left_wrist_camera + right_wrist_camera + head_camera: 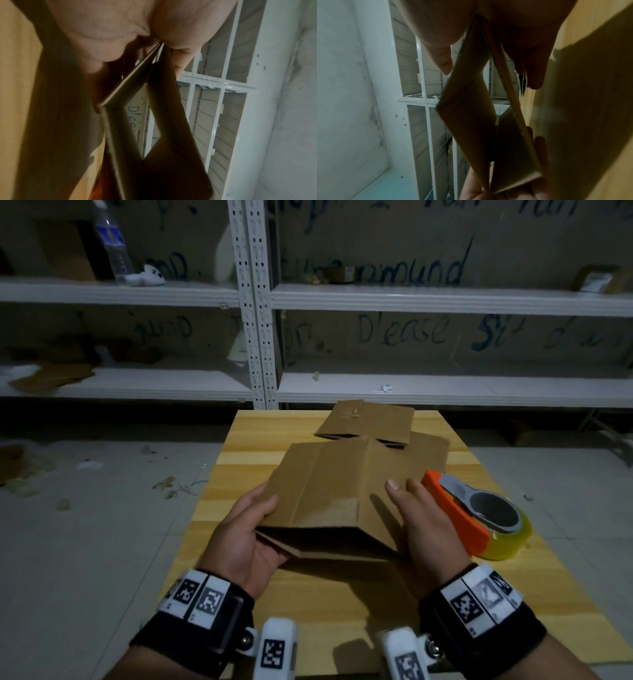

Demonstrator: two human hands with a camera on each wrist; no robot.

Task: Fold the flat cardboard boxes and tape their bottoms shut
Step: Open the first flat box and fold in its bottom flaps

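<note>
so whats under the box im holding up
Under the held box only the wooden table and the box's shadow show. Behind it lie more flat boxes, partly covered by it.

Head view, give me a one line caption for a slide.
Both hands, left hand and right hand, squeeze a flattened cardboard box partly open above the wooden table, beside an orange tape dispenser.

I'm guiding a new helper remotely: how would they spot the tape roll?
Look at the wooden table, on its right side beside the right hand. The tape roll lies flat there, yellowish-clear tape in a bright orange holder, the only non-cardboard thing on the table.
</note>
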